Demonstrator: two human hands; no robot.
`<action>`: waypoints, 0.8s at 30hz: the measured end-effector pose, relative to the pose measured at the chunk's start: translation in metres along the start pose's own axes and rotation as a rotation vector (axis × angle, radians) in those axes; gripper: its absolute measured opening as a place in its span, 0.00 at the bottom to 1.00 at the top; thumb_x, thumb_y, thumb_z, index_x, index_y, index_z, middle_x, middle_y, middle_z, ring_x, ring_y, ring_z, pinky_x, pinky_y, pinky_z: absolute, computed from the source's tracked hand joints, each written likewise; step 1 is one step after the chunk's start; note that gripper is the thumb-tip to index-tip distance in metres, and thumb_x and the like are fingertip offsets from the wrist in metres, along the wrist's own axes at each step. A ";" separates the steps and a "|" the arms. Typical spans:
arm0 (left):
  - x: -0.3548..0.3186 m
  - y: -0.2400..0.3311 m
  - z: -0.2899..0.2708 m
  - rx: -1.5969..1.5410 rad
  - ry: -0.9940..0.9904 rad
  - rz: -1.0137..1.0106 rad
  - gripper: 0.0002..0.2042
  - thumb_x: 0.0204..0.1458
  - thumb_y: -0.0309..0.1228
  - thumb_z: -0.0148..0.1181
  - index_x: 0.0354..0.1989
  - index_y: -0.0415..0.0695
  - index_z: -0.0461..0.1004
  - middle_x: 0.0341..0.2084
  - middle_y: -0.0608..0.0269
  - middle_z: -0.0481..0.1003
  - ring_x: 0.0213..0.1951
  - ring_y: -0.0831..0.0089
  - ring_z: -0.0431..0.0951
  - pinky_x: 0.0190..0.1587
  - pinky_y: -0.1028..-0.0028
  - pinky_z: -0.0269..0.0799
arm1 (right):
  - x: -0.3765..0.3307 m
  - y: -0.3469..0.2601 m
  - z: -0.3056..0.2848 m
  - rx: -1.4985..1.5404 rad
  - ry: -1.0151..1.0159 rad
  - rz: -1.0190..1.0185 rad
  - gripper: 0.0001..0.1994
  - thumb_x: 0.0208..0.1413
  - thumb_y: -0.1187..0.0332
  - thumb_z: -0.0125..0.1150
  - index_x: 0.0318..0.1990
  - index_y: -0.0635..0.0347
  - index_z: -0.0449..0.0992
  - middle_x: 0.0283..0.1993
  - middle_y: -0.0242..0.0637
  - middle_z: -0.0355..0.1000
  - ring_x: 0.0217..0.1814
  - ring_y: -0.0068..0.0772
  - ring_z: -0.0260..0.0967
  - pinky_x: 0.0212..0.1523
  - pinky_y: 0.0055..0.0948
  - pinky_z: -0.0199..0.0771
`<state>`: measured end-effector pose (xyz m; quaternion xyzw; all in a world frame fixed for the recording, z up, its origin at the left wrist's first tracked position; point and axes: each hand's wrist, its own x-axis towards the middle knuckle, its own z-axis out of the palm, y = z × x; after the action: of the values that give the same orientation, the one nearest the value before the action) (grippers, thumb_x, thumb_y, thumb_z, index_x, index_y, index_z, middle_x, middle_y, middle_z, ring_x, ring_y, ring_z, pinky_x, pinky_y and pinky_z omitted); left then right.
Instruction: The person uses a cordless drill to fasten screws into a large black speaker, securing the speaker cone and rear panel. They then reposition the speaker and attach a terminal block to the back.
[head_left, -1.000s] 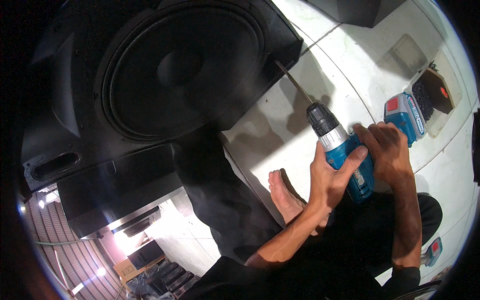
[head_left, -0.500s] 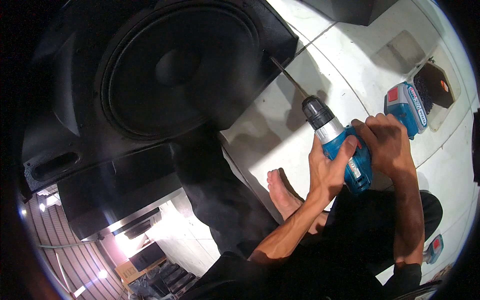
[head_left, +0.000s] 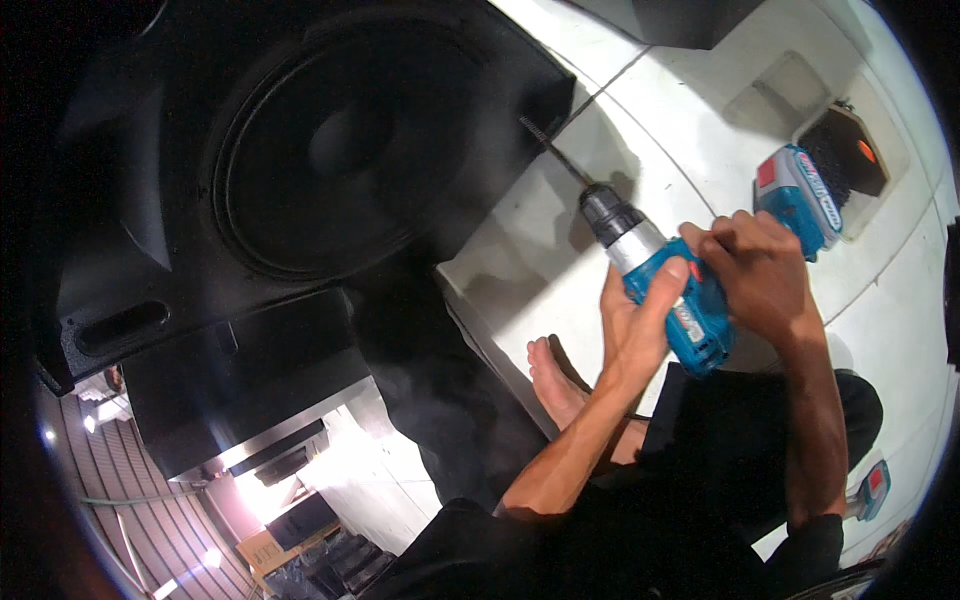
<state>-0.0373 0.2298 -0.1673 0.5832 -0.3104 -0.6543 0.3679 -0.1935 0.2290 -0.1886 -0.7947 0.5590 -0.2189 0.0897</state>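
Left hand (head_left: pixel 636 318) and right hand (head_left: pixel 762 268) clamp their fingers round one drill (head_left: pixel 706 326) (one long bit (head_left: pixel 566 164) fitted).

The person's right hand (head_left: pixel 755 265) grips the handle of a blue cordless drill (head_left: pixel 700 325), while the left hand (head_left: pixel 638 315) wraps around its body, thumb on top. A long bit (head_left: pixel 568 168) points toward a black speaker cabinet (head_left: pixel 240 310) with a large round cone (head_left: pixel 350 140); whether the tip touches is unclear. Near the drill's battery (head_left: pixel 800 200), a pale plastic container (head_left: pixel 898 165) sits on the white tiled floor (head_left: pixel 880 340).
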 end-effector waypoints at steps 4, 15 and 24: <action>0.008 0.004 -0.033 0.263 -0.050 -0.001 0.23 0.56 0.49 0.64 0.45 0.39 0.72 0.36 0.60 0.76 0.32 0.73 0.77 0.40 0.75 0.74 | -0.005 -0.001 0.001 -0.103 0.065 -0.073 0.21 0.48 0.65 0.61 0.53 0.53 0.75 0.35 0.33 0.73 0.39 0.33 0.73 0.40 0.31 0.71; 0.016 0.110 0.081 1.047 -0.285 0.713 0.09 0.57 0.32 0.63 0.38 0.37 0.78 0.29 0.62 0.78 0.31 0.81 0.73 0.34 0.78 0.69 | -0.017 -0.007 -0.010 -0.005 0.101 -0.013 0.12 0.51 0.68 0.60 0.43 0.60 0.75 0.30 0.39 0.73 0.34 0.38 0.75 0.36 0.35 0.74; 0.106 0.028 0.192 1.701 -0.787 0.919 0.09 0.46 0.27 0.65 0.36 0.37 0.80 0.35 0.39 0.78 0.41 0.51 0.81 0.48 0.58 0.76 | -0.052 0.000 -0.005 0.026 -0.269 -0.047 0.17 0.45 0.68 0.62 0.46 0.58 0.79 0.35 0.37 0.78 0.42 0.38 0.77 0.41 0.33 0.75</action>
<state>-0.2298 0.1207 -0.1759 0.2213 -0.9587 -0.1606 -0.0780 -0.2099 0.2776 -0.1967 -0.8284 0.5205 -0.1196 0.1688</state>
